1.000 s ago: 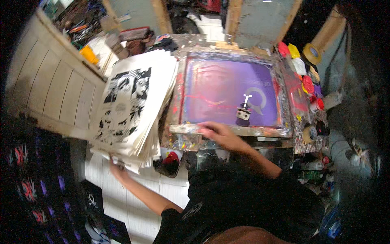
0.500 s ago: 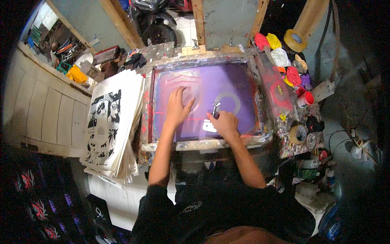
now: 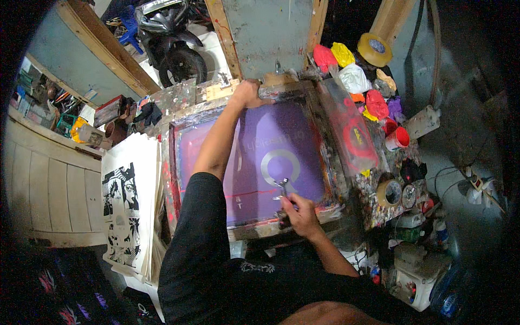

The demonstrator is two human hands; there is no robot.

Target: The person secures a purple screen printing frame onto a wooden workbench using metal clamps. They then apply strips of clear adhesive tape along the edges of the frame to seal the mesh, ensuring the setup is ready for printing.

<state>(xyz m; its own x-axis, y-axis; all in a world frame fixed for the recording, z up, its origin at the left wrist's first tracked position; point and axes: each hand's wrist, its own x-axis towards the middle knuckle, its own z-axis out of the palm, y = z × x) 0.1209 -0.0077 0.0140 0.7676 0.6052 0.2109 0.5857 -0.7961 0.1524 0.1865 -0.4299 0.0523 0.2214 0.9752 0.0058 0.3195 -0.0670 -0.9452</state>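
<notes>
Paper lies left of the purple screen. The left hand, closure unclear, rests on the screen's far edge; over its near side, the right hand grips a wrench. The mesh looks delicate; hold the seemingly stiff frame.

A head-worn fisheye looks down across the framed screen

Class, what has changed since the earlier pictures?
The left hand moved forward and right, from the paper stack to the far edge of the screen frame. The right hand moved off the frame's near edge and grasped the metal tool. The stack remains left of the frame.
</notes>
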